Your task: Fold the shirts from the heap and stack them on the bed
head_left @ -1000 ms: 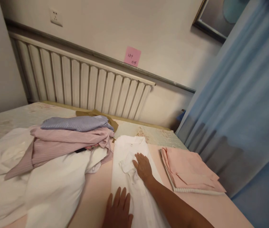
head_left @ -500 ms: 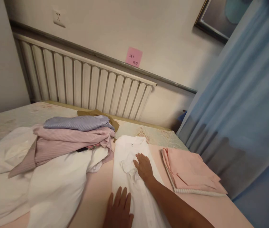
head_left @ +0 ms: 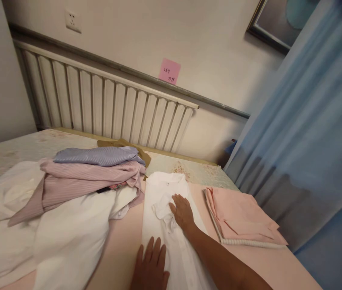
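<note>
A white shirt [head_left: 166, 185] lies lengthwise on the bed, its sides folded in to make a long narrow strip. On its upper part, beside a bunched bit of white cloth that looks like a sleeve end, my right hand [head_left: 183, 211] rests flat with fingers stretched out. Lower down, at the shirt's left edge, my left hand [head_left: 151, 264] lies palm down with its fingers spread. Neither hand grips the cloth. The bottom of the shirt runs out of view.
Left of the shirt is a loose heap of clothes with a mauve garment [head_left: 83, 181], a grey-blue garment [head_left: 98, 156] and white cloth [head_left: 71, 233]. Folded pink clothes [head_left: 246, 213] lie to the right. Behind the bed stand a radiator [head_left: 107, 104] and a blue curtain [head_left: 303, 121].
Almost nothing differs. Both hands stay in the same places on the shirt, and the view has shifted very slightly.
</note>
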Demonstrator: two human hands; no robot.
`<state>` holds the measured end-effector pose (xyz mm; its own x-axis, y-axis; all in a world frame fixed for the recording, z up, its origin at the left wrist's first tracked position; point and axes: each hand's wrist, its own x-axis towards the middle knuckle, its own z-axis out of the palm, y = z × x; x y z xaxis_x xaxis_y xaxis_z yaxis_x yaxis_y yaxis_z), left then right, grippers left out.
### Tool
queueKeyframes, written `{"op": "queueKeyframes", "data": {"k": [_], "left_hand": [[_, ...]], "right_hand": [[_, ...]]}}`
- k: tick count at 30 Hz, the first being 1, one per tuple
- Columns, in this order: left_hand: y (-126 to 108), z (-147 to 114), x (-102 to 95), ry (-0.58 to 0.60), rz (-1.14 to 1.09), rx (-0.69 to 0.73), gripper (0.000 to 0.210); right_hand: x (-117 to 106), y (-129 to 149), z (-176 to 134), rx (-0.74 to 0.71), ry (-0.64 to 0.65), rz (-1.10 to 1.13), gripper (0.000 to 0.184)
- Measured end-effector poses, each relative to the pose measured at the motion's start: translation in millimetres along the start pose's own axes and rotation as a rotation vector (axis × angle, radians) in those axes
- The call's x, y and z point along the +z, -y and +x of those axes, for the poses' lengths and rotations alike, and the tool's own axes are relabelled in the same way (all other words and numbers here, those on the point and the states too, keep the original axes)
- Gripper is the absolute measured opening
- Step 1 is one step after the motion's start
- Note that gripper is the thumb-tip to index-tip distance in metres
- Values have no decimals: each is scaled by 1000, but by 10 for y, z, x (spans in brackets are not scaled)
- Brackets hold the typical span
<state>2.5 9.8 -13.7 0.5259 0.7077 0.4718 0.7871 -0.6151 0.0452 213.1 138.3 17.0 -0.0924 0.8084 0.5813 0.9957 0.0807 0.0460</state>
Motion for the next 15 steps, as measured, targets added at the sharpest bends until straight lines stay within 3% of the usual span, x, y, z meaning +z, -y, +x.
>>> {"op": "queueKeyframes", "data": {"k": [15], "left_hand": [[-13, -29, 86, -101, 49, -4, 54]], "right_hand": [[10, -6, -5, -8, -7, 24, 33]]}}
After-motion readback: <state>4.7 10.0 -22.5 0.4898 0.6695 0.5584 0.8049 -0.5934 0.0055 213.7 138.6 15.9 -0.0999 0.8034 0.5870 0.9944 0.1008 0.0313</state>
